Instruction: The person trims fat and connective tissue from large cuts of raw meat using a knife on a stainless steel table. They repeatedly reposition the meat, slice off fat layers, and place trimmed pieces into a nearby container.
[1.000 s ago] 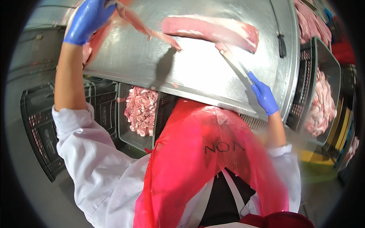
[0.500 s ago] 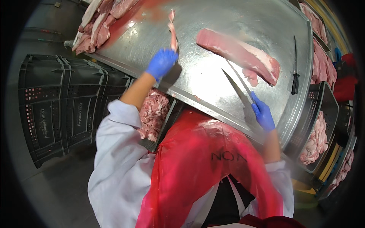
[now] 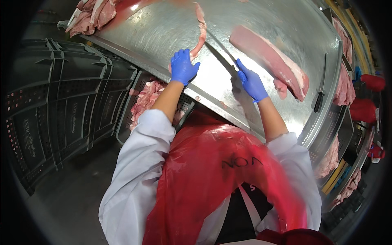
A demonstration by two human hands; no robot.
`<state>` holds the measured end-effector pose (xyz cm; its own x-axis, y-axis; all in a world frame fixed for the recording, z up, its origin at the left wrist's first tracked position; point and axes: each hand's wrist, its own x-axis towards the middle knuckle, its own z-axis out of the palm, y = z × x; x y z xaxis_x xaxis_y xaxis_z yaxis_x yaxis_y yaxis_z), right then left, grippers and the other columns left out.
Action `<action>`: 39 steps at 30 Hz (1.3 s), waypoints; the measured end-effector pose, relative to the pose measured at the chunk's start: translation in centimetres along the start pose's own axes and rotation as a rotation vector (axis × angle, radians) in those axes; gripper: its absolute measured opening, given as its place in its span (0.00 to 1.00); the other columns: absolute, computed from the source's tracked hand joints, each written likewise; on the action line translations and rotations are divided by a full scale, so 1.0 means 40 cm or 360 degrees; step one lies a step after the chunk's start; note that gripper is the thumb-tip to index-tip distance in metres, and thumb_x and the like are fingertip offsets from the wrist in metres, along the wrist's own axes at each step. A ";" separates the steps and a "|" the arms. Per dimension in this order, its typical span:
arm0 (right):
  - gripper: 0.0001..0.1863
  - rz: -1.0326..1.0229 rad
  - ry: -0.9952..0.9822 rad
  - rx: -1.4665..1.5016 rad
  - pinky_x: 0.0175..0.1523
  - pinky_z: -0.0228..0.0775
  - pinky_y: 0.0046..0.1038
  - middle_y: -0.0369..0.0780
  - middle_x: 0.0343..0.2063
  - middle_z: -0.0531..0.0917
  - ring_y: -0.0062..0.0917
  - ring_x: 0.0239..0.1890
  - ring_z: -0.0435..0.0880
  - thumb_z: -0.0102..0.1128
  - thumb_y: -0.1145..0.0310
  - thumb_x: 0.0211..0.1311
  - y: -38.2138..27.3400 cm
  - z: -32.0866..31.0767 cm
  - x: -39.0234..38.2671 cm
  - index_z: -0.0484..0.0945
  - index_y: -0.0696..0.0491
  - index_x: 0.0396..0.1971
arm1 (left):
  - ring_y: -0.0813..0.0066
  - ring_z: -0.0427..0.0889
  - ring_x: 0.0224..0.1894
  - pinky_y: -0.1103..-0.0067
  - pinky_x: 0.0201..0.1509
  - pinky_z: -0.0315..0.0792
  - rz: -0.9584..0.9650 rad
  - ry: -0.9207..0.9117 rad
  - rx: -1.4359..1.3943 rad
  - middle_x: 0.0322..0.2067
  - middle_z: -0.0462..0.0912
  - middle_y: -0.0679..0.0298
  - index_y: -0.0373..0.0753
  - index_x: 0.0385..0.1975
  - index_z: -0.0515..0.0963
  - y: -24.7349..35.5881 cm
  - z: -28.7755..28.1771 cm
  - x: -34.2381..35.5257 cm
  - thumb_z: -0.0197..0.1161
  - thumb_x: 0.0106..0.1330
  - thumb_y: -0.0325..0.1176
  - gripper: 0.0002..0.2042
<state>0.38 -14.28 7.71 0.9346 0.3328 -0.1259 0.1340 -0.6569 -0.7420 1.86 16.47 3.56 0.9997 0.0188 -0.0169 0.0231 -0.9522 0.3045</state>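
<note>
At the far left, a group of dark plastic crates (image 3: 61, 102) stands on the floor, their sides pierced with small holes. To their right, on the corner of a metal table (image 3: 163, 28), lies a heap of pink meat (image 3: 96, 18), hanging slightly over the edge. Below that edge, an open crate holds small meat scraps (image 3: 143, 102).

Next comes the person's left hand (image 3: 183, 68) in a blue glove, palm down near the front edge of the table. Its fingers are straight and slightly apart, the thumb stretched out to the side. It rests over the near end of a thin, pale strip of meat (image 3: 201, 30), which curves away across the table; the palm is hidden. The person wears a red apron (image 3: 216, 159) over a white coat.

Right of the strip, the right hand (image 3: 252, 83), also gloved in blue, is closed around a knife (image 3: 222, 48). The blade slants up and left, its tip beside the strip; I cannot tell whether they touch.

Farther right, a long, thick piece of meat (image 3: 269, 61) lies diagonally on the table, with a small flap at its near side. Beyond it lies a slim tool with a black handle (image 3: 319, 102). At the far right, more meat (image 3: 328, 159) fills a crate.
</note>
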 end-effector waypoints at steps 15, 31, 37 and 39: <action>0.39 0.0574 0.0078 -0.0597 0.48 0.73 0.49 0.54 0.42 0.78 0.52 0.44 0.81 0.60 0.59 0.69 0.143 -0.051 -0.283 0.54 0.43 0.77 | 0.38 0.82 0.37 0.57 0.43 0.76 0.0159 -0.0144 -0.0274 0.32 0.83 0.40 0.32 0.33 0.80 -0.084 -0.190 0.110 0.56 0.71 0.45 0.18; 0.22 -0.0725 -0.0604 0.0868 0.47 0.80 0.32 0.47 0.40 0.86 0.34 0.40 0.88 0.59 0.67 0.67 -0.445 -0.053 0.205 0.75 0.58 0.59 | 0.44 0.81 0.34 0.61 0.38 0.73 0.0888 -0.0491 0.0589 0.28 0.82 0.46 0.35 0.32 0.82 0.291 -0.883 0.031 0.66 0.65 0.39 0.12; 0.18 -0.0512 -0.0978 0.1239 0.45 0.82 0.27 0.46 0.37 0.88 0.23 0.33 0.89 0.51 0.75 0.65 -0.346 -0.026 0.156 0.80 0.61 0.53 | 0.42 0.80 0.35 0.61 0.40 0.74 0.0656 -0.0424 0.0508 0.29 0.81 0.45 0.35 0.33 0.81 0.172 -0.920 -0.010 0.66 0.63 0.35 0.09; 0.17 -0.0457 -0.0892 0.0817 0.43 0.82 0.27 0.46 0.38 0.88 0.25 0.32 0.90 0.51 0.75 0.66 -0.365 -0.035 0.182 0.81 0.59 0.52 | 0.42 0.79 0.35 0.61 0.40 0.74 0.0610 -0.0418 0.0480 0.29 0.81 0.45 0.35 0.33 0.80 0.150 -0.922 -0.010 0.66 0.63 0.34 0.08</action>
<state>5.68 -3.21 18.54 0.5646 0.8199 -0.0948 0.0482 -0.1474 -0.9879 1.99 22.02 40.53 0.8988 -0.3863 -0.2072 -0.3847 -0.9217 0.0498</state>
